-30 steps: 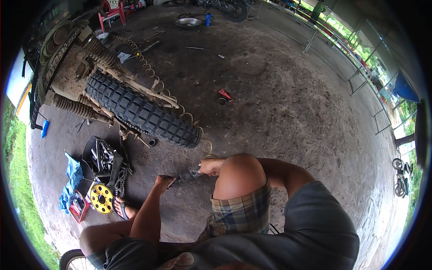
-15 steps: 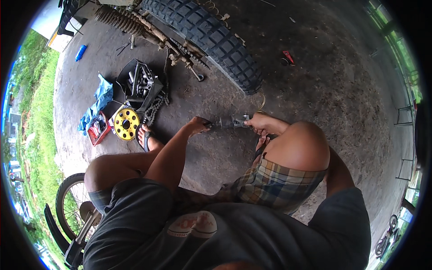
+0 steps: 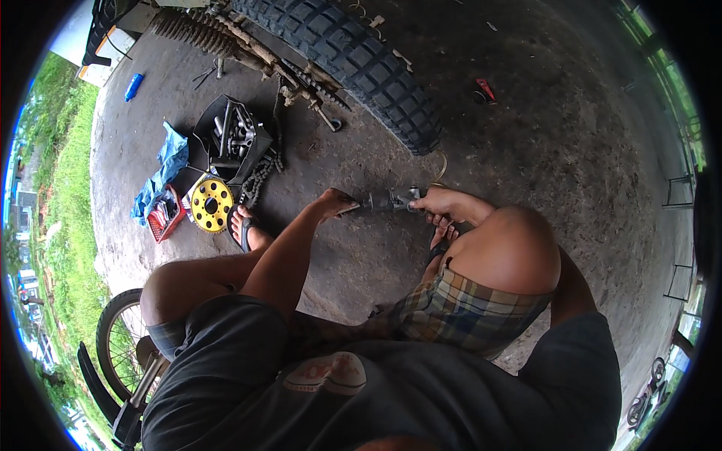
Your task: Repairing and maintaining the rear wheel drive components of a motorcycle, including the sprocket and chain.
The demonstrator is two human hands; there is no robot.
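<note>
Between my two hands, low over the concrete floor, lies a grey metal mechanical part (image 3: 382,202). It is elongated, with a dark middle and a lighter, bracket-like right end; its exact kind is too small to make out. My left hand (image 3: 335,204) closes on the left end, its fingertips partly hidden. At the other end my right hand (image 3: 440,201) is closed round the bracket-like piece, thumb on top. A thin yellowish wire or hose (image 3: 441,167) curves down from the wheel toward my right hand.
Ahead stands a motorcycle's knobby tyre (image 3: 353,68) with muddy suspension parts. To the left lie a yellow sprocket (image 3: 212,205), a chain (image 3: 262,180), a black tool container (image 3: 252,154), a red basket (image 3: 167,218) and blue cloth (image 3: 171,154). A red object (image 3: 485,90) rests far right.
Both hands keep their hold on the metal part. My left hand has turned slightly and risen a little. The right knee has shifted slightly to the right.
</note>
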